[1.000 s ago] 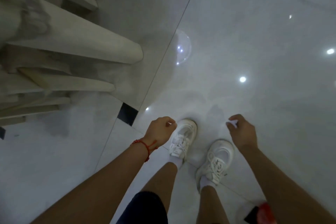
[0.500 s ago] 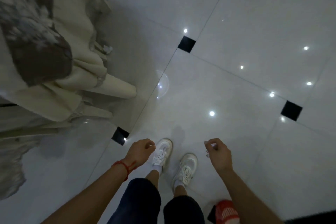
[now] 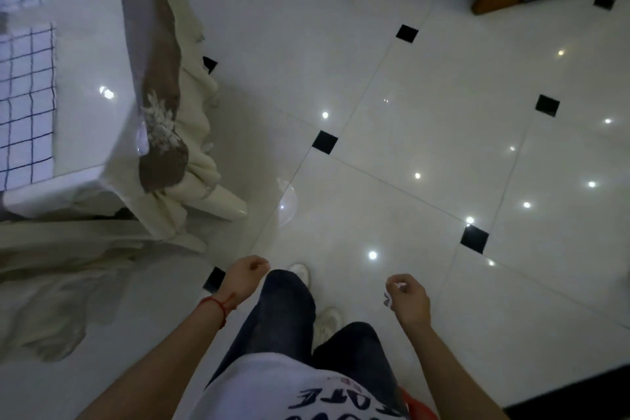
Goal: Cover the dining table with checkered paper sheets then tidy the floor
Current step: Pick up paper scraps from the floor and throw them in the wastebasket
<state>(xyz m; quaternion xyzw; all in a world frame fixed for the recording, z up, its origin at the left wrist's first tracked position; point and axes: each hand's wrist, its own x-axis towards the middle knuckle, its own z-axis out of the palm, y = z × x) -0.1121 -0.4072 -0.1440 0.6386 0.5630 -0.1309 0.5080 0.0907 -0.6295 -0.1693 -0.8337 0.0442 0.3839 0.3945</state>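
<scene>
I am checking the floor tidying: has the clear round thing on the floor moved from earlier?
No. The clear round thing lies beside the same table leg; only the camera rose.

Partial upside-down dark lettering on the white shirt (image 3: 272,392), too cropped to read.

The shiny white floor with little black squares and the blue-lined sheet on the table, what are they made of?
The shiny white floor looks like glazed tile: straight joints, mirrored ceiling lights. The blue-lined sheet looks like thin matte paper, though it could be cloth.
</scene>
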